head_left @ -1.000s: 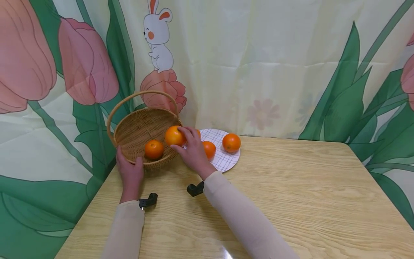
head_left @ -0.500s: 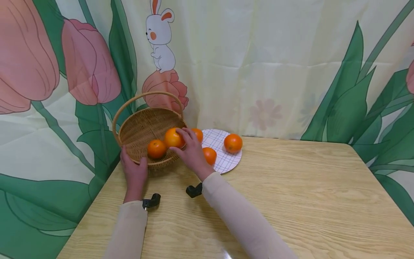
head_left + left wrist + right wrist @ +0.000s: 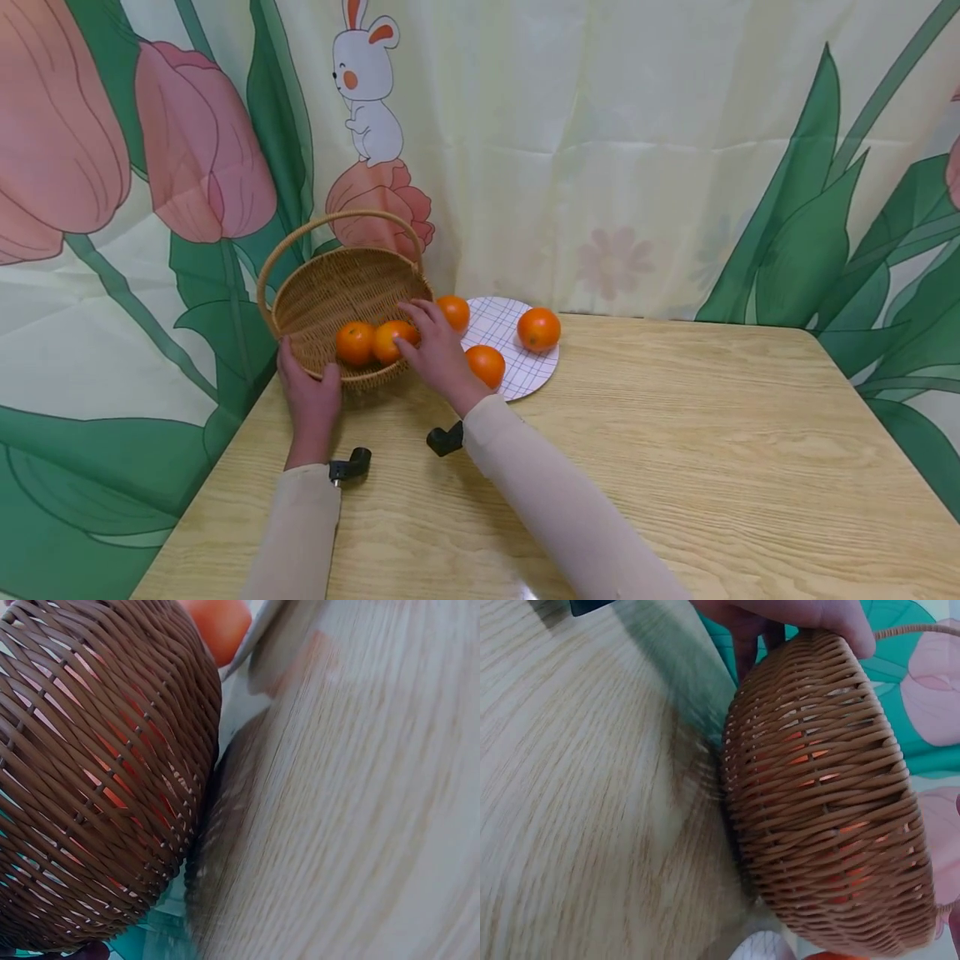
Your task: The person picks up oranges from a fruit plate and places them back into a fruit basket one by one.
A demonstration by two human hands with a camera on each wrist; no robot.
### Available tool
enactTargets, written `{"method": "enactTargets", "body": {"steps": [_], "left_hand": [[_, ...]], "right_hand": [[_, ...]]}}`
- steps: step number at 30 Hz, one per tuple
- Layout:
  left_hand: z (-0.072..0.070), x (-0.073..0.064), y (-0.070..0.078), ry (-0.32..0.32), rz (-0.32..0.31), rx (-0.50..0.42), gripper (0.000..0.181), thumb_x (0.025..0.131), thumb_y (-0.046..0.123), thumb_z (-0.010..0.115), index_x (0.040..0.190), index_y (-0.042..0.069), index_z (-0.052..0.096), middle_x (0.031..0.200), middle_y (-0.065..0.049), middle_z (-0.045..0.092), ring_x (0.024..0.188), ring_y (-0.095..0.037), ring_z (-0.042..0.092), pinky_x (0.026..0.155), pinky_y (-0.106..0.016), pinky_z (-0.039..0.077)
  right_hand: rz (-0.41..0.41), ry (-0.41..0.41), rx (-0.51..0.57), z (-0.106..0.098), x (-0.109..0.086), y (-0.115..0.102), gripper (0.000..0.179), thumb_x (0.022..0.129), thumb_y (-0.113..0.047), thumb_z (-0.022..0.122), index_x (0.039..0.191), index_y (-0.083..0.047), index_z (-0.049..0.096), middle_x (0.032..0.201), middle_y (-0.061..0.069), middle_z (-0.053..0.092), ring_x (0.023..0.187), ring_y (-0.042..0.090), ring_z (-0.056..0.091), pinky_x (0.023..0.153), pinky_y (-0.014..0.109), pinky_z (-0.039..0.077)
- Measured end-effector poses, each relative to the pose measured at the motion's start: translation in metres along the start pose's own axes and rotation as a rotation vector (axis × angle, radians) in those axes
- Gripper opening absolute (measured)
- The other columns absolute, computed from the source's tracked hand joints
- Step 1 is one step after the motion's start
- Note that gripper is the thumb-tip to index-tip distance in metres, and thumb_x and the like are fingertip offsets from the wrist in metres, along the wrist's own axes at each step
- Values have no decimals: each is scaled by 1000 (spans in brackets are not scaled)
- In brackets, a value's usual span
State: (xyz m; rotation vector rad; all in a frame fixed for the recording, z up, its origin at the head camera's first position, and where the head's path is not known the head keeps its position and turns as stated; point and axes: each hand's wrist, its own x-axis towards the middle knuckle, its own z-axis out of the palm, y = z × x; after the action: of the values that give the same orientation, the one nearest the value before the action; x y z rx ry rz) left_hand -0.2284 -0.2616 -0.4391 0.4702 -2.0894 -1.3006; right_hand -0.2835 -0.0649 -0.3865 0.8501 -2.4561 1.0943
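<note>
A wicker basket (image 3: 330, 287) with an arched handle leans back at the left of the table, its opening facing me. My left hand (image 3: 311, 404) grips its near left rim, thumb inside; the right wrist view also shows that left hand (image 3: 802, 619) on the basket. Two oranges lie side by side in the basket: one orange (image 3: 354, 343) on the left, the other orange (image 3: 387, 342) by my right hand (image 3: 442, 354). That hand reaches over the right rim, its fingers spread above and beside the orange. Wicker hides most of the fruit in both wrist views.
A round plate (image 3: 517, 371) with a checked pattern stands right of the basket. On it are an orange (image 3: 538, 330) at the right, an orange (image 3: 486, 365) in front and an orange (image 3: 453, 312) behind the right hand. A printed curtain (image 3: 637, 167) hangs behind the wooden table (image 3: 712, 442).
The orange in my right hand has gone down into the basket, settling against the other one, and the fingers have come loose from it. My left hand stays on the rim.
</note>
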Motion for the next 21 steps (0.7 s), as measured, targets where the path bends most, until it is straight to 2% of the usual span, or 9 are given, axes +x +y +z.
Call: {"method": "enactTargets", "body": {"steps": [8, 16, 21], "left_hand": [[-1, -1, 1, -5, -10, -11, 74, 82, 16, 48, 146, 23, 11, 151, 1, 10, 134, -26, 21, 106, -50, 25], [-2, -2, 1, 3, -4, -21, 73, 82, 16, 48, 145, 21, 12, 151, 1, 12, 134, -24, 22, 108, -47, 23], [-1, -1, 0, -1, -15, -17, 73, 82, 17, 47, 145, 22, 12, 151, 2, 12, 134, -24, 21, 108, -47, 23]], "right_hand": [[-22, 45, -17, -7, -9, 9, 42, 85, -23, 61, 126, -16, 52, 129, 5, 48, 113, 20, 51, 88, 32, 48], [-22, 55, -27, -16, -19, 23, 38, 85, -22, 61, 122, -14, 56, 124, 4, 51, 100, 17, 53, 89, 32, 46], [-16, 49, -82, -20, -26, 32, 39, 82, -22, 64, 120, -14, 57, 121, 1, 52, 106, 17, 51, 93, 32, 44]]}}
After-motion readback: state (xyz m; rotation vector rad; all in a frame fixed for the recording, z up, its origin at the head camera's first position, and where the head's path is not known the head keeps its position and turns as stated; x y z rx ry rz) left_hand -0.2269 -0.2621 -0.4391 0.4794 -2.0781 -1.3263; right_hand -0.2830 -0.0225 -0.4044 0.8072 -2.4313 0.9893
